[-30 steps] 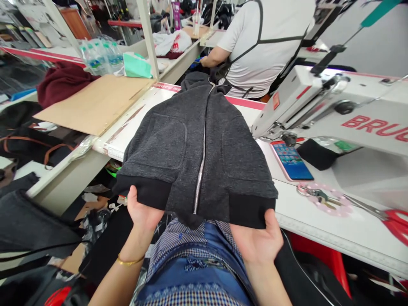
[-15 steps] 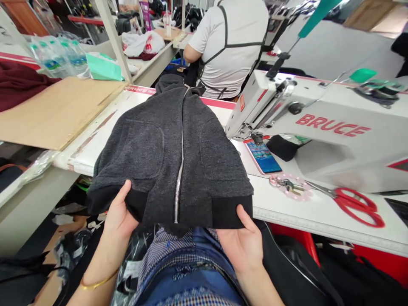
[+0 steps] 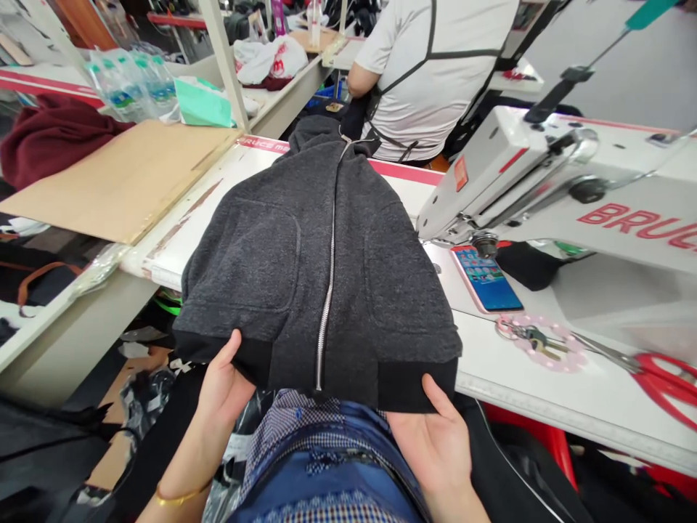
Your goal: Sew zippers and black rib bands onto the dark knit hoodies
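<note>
A dark grey jacket (image 3: 261, 254) with a silver zip down its middle lies over the front edge of the white table, its black hem towards me. My left hand (image 3: 226, 385) grips the hem at the left, thumb on top and fingers hidden underneath. At the right end of the hem, my right hand (image 3: 435, 428) holds the black band the same way, its thumb on top. The zip is closed along the front, and the collar end lies at the table's far edge.
A sewing machine (image 3: 615, 189) stands at the right. Before it lie a phone (image 3: 487, 280), keys on a pink ring (image 3: 544, 343) and red-handled scissors (image 3: 661, 378). Cardboard (image 3: 120, 181) and bottles (image 3: 133, 83) are at the left. A person in white (image 3: 441, 80) sits beyond.
The view has shifted to the left, so the jacket, hands and machine appear farther right. Both hands keep their hold on the hem, and the jacket looks slightly flatter.
</note>
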Tool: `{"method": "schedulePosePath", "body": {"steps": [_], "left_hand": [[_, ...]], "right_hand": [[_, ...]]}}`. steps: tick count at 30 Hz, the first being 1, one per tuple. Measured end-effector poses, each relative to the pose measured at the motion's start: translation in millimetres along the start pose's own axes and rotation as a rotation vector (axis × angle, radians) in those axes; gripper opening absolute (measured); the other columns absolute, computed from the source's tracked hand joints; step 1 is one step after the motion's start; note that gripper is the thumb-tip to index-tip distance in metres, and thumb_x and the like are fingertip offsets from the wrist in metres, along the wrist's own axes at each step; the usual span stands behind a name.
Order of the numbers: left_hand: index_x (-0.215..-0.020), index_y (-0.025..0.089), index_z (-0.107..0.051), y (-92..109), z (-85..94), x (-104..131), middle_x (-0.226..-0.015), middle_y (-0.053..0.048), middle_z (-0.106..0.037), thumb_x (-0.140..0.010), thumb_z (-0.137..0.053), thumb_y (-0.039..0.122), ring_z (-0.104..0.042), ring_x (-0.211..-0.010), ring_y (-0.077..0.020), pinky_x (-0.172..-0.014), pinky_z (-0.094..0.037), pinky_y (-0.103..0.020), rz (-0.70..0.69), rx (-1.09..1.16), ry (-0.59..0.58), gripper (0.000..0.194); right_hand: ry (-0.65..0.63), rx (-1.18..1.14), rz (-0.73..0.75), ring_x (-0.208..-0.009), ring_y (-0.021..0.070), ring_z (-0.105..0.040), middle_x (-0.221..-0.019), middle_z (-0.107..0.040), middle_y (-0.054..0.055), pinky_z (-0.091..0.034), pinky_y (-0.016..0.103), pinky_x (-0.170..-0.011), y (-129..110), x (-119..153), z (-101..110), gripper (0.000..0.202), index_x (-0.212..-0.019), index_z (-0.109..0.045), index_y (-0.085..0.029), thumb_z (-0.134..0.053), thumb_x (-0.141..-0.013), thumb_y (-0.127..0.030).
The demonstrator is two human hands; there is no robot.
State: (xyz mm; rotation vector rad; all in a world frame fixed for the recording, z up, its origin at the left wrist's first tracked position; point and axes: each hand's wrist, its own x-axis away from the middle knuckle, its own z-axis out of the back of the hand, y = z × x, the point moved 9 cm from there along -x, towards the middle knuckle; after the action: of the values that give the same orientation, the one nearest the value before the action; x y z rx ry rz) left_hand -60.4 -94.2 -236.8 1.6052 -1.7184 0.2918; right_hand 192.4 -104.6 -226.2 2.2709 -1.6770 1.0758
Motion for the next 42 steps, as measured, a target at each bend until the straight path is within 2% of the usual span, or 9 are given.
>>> {"method": "schedulePosePath", "body": {"steps": [5, 10, 13, 16, 20, 29, 34, 38, 42], "left_hand": [[-0.105, 0.020, -0.063, 10.1, 11.8, 5.1, -0.098, -0.006, -0.066, -0.088, -0.039, 0.025, -0.059, -0.098, -0.0197, -0.096, -0.039, -0.034, -0.035, -0.408, -0.194, 0.031], [-0.094, 0.023, -0.068, 47.0, 11.0, 47.3, -0.079, -0.003, -0.069, -0.072, -0.060, 0.022, -0.063, -0.077, -0.0202, -0.071, -0.050, -0.024, 0.019, -1.133, -0.373, 0.023], [-0.100, 0.022, -0.066, 63.4, -42.8, 53.9, -0.092, -0.004, -0.067, -0.067, -0.062, 0.013, -0.061, -0.080, -0.0189, -0.073, -0.046, -0.018, -0.047, -1.390, -0.519, 0.034], [-0.103, 0.014, -0.064, 65.1, -124.8, 23.5, -0.099, -0.009, -0.064, -0.069, -0.061, 0.015, -0.057, -0.092, -0.0217, -0.083, -0.042, -0.021, -0.282, -1.371, -0.579, 0.034], [-0.119, 0.014, -0.052, 37.5, -214.3, -14.6, -0.122, -0.014, -0.050, -0.077, -0.052, 0.037, -0.044, -0.112, -0.0283, -0.098, -0.030, -0.040, -1.033, -2.024, -0.550, 0.049], [-0.110, 0.015, -0.057, -23.2, -162.1, 31.4, -0.095, -0.014, -0.057, -0.080, -0.041, 0.053, -0.053, -0.086, -0.0281, -0.076, -0.042, -0.041, -1.111, -2.473, -0.667, 0.051], [-0.106, 0.019, -0.057, 18.9, -215.7, 12.0, -0.098, -0.008, -0.058, -0.088, -0.032, 0.038, -0.053, -0.091, -0.0203, -0.081, -0.042, -0.031, -1.227, -2.445, -0.572, 0.037], [-0.115, 0.014, -0.053, 37.5, -253.1, -44.6, -0.114, -0.013, -0.050, -0.083, -0.043, 0.038, -0.048, -0.100, -0.0241, -0.087, -0.040, -0.035, -1.296, -2.418, -0.331, 0.041], [-0.119, 0.013, -0.049, 6.2, -238.0, -63.8, -0.120, -0.014, -0.047, -0.081, -0.044, 0.039, -0.041, -0.108, -0.0307, -0.080, -0.042, -0.042, -1.337, -2.419, -0.213, 0.046]], "right_hand": [[-0.091, 0.245, -0.105, -0.104, 0.0230, -0.055, -0.101, -0.065, 0.005, -0.035, 0.049, -0.098, 5.6, 10.5, 9.5, 0.027, -0.096, -0.065, -0.021, -0.051, -0.080, -0.036], [-0.376, 1.106, -0.329, -0.097, 0.0219, -0.057, -0.100, -0.064, 0.011, -0.038, 0.035, -0.095, -19.7, 62.0, -24.8, 0.025, -0.095, -0.067, -0.016, -0.064, -0.071, -0.017], [-0.616, 1.316, -0.280, -0.092, 0.0224, -0.058, -0.094, -0.065, 0.009, -0.036, 0.036, -0.095, -33.7, 54.9, -98.7, 0.020, -0.087, -0.069, -0.015, -0.063, -0.068, -0.010], [-0.648, 1.548, 0.274, -0.094, 0.0216, -0.054, -0.093, -0.063, 0.004, -0.028, 0.041, -0.099, -52.8, -10.2, -192.1, 0.016, -0.087, -0.067, -0.017, -0.060, -0.073, -0.020], [-0.440, 2.021, 0.873, -0.111, 0.0237, -0.041, -0.118, -0.049, 0.011, -0.027, 0.041, -0.096, -49.2, -88.1, -264.3, 0.029, -0.109, -0.056, -0.015, -0.044, -0.086, -0.027], [-0.533, 2.319, 0.976, -0.092, 0.0199, -0.045, -0.095, -0.051, 0.005, -0.032, 0.035, -0.084, -7.4, -43.0, -181.4, 0.025, -0.098, -0.056, -0.020, -0.051, -0.081, -0.038], [-0.698, 2.457, 1.022, -0.091, 0.0223, -0.046, -0.097, -0.052, 0.005, -0.034, 0.038, -0.082, 15.7, 18.0, -136.5, 0.033, -0.101, -0.055, -0.025, -0.057, -0.076, -0.046], [-0.757, 2.503, 0.967, -0.075, 0.0160, -0.055, -0.080, -0.058, 0.003, -0.041, 0.028, -0.069, 9.3, 6.3, -171.1, 0.035, -0.083, -0.060, -0.020, -0.034, -0.090, -0.043], [-0.393, 2.416, 1.211, -0.090, 0.0187, -0.056, -0.101, -0.055, 0.008, -0.044, 0.030, -0.074, -35.5, -52.0, -263.6, 0.029, -0.102, -0.055, -0.016, -0.029, -0.093, -0.026]]}}
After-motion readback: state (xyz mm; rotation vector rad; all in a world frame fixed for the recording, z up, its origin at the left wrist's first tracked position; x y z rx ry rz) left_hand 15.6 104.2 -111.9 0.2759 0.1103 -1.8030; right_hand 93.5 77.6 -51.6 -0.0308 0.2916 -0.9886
